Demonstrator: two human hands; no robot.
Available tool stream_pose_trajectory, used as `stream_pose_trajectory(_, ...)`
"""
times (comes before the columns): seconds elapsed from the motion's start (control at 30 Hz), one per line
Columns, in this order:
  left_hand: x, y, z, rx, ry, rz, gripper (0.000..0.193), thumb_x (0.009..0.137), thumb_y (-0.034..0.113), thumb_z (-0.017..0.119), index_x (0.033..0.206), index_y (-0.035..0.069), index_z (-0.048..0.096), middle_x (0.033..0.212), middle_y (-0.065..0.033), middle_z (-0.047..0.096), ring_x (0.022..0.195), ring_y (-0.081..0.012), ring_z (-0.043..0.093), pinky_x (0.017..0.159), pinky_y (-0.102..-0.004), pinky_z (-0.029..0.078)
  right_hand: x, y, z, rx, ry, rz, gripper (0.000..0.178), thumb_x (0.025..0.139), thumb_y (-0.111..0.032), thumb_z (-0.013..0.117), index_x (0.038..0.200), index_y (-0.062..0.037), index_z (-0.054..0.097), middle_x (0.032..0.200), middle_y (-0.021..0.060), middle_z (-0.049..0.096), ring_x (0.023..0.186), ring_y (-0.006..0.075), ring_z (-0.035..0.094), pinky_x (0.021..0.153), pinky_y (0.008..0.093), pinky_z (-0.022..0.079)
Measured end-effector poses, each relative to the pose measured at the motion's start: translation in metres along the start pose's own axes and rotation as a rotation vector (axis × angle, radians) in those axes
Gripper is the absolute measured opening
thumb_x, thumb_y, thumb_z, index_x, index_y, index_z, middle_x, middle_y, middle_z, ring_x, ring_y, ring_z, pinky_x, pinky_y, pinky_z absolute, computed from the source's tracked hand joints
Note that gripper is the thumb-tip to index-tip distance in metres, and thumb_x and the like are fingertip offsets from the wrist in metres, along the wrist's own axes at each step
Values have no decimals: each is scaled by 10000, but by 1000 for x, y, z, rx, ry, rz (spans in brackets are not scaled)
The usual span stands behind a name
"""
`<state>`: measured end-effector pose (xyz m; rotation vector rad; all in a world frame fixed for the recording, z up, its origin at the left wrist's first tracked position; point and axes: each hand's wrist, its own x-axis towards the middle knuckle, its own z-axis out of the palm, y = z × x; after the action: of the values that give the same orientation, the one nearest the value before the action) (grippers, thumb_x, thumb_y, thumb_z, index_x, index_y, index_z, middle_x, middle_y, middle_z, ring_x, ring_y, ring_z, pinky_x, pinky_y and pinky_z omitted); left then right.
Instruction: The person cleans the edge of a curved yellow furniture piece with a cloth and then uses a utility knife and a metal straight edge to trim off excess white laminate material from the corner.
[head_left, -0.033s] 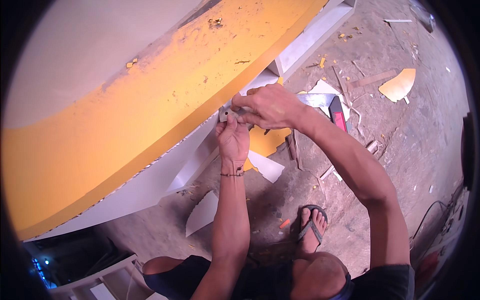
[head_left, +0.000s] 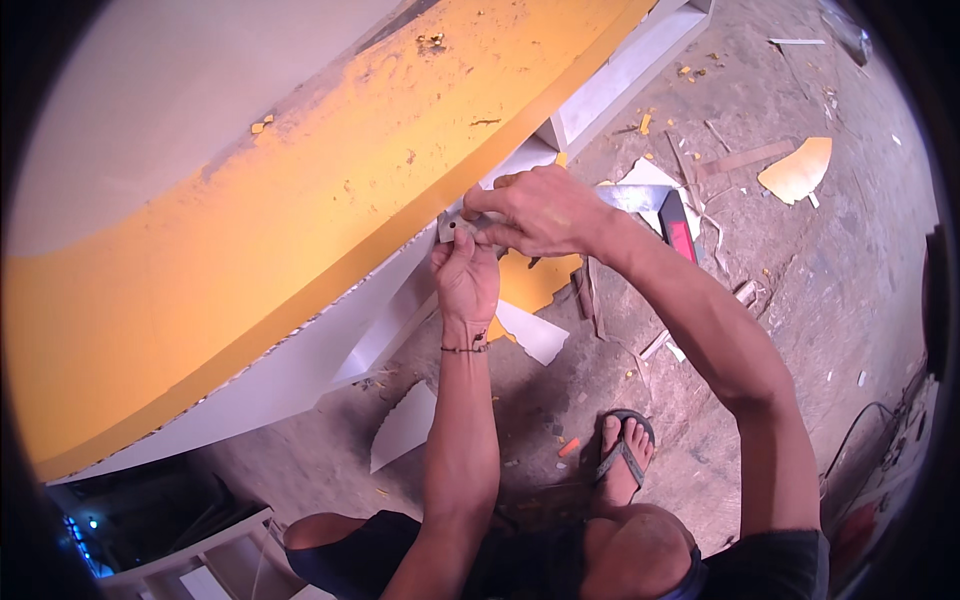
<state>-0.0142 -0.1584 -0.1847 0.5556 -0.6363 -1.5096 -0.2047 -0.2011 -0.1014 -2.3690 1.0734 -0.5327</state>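
Observation:
A small flat greyish plate with a dark round hole (head_left: 449,228) is pinched between the thumb and fingers of my left hand (head_left: 467,285), right at the worktop's edge. From the other side my right hand (head_left: 545,212) reaches over with bent fingers and grips the same plate's far end, which its fingers partly hide. Beside both hands runs the curved yellow edge band (head_left: 380,240) of a large worktop (head_left: 200,130), marked with dark smears and yellow crumbs. Its lower rim looks rough and chipped.
On the floor right of my hands lies a handsaw (head_left: 680,228) with a black and red handle. Yellow offcuts (head_left: 797,170), white sheet scraps (head_left: 535,333) and thin strips are scattered about. White cabinet panels (head_left: 620,75) stand under the worktop. My sandalled foot (head_left: 625,455) is below.

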Motion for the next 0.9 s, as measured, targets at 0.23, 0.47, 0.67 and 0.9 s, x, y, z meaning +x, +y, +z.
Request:
stream_pose_trajectory(0.23, -1, -1, 3, -32, -110, 48, 115, 1027, 51, 653, 1137, 38, 679, 1096, -36, 725, 1057, -138, 665, 1014, -332, 516, -1, -3, -5, -59, 12, -28, 349, 962, -406, 679, 1215, -167, 655, 852, 143, 719, 835, 379, 719, 721, 510, 530)
stream_pose_trajectory(0.47, 9, 1, -7, -18, -70, 21, 175, 1026, 76, 668, 1191, 19, 673, 1199, -65, 716, 1057, -160, 664, 1007, -336, 514, 10, 1, -3, -2, 66, -67, 360, 977, -414, 660, 1238, -167, 642, 884, 141, 735, 868, 374, 721, 721, 516, 524)
stream_pose_trajectory(0.67, 6, 3, 0, 27, -19, 9, 134, 1045, 113, 648, 1135, 19, 679, 1177, -75, 713, 1065, -177, 653, 1026, -354, 501, -6, 1, 5, 78, 28, 30, 356, 997, -433, 636, 1228, -162, 632, 899, 142, 726, 859, 386, 710, 731, 522, 525)
stream_pose_trajectory(0.9, 7, 6, -11, -6, -63, -37, 291, 1024, 82, 669, 1299, -11, 643, 1366, -114, 671, 1162, -163, 627, 1047, -318, 500, -2, -3, 3, 116, 72, 12, 330, 999, -384, 619, 1197, -122, 655, 932, 166, 749, 932, 392, 716, 817, 525, 537)
